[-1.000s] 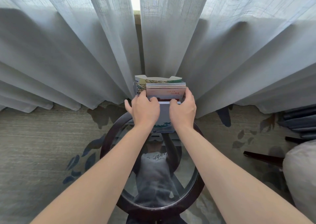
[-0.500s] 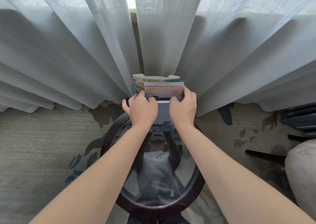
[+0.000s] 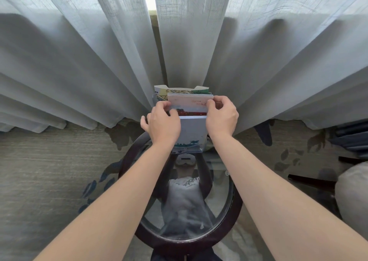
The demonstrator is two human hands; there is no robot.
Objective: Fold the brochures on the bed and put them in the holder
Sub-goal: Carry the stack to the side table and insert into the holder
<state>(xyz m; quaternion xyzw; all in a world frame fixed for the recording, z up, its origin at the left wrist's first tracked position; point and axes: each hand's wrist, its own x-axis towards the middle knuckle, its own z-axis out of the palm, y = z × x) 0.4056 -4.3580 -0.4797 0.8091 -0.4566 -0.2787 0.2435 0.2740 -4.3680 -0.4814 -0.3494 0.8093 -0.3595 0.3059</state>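
We are at the placing end of the task. Our left hand (image 3: 164, 121) and right hand (image 3: 222, 117) each pinch a side edge of a folded stack of brochures (image 3: 190, 101), fingers curled over the front, thumbs behind as far as we can tell. So each grip is narrow and holding paper. The stack stands upright in the holder (image 3: 192, 133), its lower part behind the holder's pale front panel and its top edge standing clear above it. We judge it is nearly seated but not let go; what remains here is to press it down level and release.

Behind the stack, in the rear of the holder, sits another brochure (image 3: 179, 91) with a notched top edge and a green and yellow print. It looks already stowed.

The holder stands at the far rim of a round glass worktop (image 3: 236, 207), close against the curtain (image 3: 79, 61). The bed is not in view, so we cannot tell whether any brochures are left to fold.

The count: two hands, one holder, one worktop, one stack in hand whose sheets are too thin to number, and at least one brochure behind it. To the right of the holder, well apart, lies a pale cushion (image 3: 352, 197) on dark furniture.
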